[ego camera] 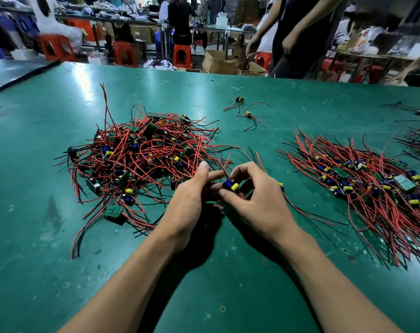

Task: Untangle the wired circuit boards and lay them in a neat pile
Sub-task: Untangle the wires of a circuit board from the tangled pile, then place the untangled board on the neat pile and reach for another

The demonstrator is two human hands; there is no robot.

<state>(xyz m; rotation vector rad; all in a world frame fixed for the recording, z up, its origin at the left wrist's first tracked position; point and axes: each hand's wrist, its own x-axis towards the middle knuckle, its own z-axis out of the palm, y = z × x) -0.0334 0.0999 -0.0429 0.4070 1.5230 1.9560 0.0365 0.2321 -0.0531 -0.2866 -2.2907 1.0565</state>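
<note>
A: What do we have before us?

B: A green table (60,260), seen from the head of the person working. At its near middle, the right hand (257,200) has thumb and curled fingers clamped on a small wired circuit board (231,185) with blue and yellow parts. The left hand (192,200) meets it from the left, thumb raised and free, forefinger straight. Its lower fingers tuck toward the board, and we cannot tell whether they grip it.

A: And the other boards?

B: A tangled heap (141,155) of red and black wire lies to the left, just beyond the hands. The neat pile (372,186) lies well apart on the right, its wires combed roughly one way. Two stray boards (240,99) sit farther off.

A: How do we do this step well?

B: In our judgement, we hold the board by its body, not by the joints. We follow its trailing wires (308,211) to their ends with the free fingers, easing loops open rather than tugging. Once they run straight, we lay the board on the right pile, wires matching the rest.
</note>
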